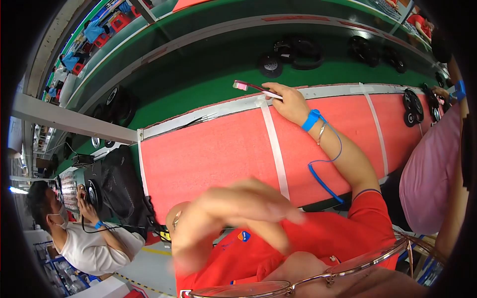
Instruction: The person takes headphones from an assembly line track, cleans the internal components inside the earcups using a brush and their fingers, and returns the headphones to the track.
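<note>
A toothbrush with a dark red and white handle and pink-and-white bristles is gripped in my right hand. That hand rests over the white edge strip of the bench, and the brush head points left above the green belt. Around the right wrist is a blue strap; its coiled blue cord hangs over the pink mat. My left hand is raised in front of my red shirt, close to the camera. Motion blurs it, so its fingers and anything in them cannot be made out.
Black round parts sit in groups along the green belt; more lie at the right. A co-worker in white handles a black round part at left. A person in pink stands close at right. A black bag lies left of the mat.
</note>
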Available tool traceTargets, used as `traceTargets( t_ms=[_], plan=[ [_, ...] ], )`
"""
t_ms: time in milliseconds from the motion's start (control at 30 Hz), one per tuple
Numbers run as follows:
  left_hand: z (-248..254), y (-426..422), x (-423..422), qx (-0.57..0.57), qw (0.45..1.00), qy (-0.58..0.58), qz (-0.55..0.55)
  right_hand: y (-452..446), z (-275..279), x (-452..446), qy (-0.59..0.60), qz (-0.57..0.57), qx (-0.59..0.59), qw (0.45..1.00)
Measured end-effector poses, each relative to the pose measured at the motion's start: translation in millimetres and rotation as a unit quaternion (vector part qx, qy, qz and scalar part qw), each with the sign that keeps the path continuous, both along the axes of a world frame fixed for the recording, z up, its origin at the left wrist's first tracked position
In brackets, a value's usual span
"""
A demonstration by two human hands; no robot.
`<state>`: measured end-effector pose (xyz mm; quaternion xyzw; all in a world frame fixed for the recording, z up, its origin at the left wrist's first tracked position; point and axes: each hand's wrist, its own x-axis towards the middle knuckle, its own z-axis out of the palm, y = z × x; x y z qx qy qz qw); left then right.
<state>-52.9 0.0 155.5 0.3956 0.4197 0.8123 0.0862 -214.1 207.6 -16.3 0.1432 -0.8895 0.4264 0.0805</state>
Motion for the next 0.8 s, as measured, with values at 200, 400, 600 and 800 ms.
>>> traceTargets(
  t_ms=[200, 400, 600, 800],
  plan=[
    [2.4, 6.3, 2.6, -0.341, 0.656, 0.504, 0.447, 0.3, 3.2, 0.3, -0.027, 0.002, 0.014, 1.0],
    [-7.2, 28.8, 15.7, -0.128, 0.793, 0.357, 0.477, 1.9, -0.5, -3.0, -0.024, 0.008, 0.019, 1.0],
    [-2.7, 11.9, 9.4, -0.16, 0.846, 0.31, 0.403, 0.1, -1.2, -2.4, -0.03, 0.03, -0.003, 0.999],
    [1.2, 2.9, 15.4, -0.179, 0.868, 0.282, 0.368, -0.2, 5.1, -1.7, -0.037, 0.018, 0.009, 0.999]
  ],
)
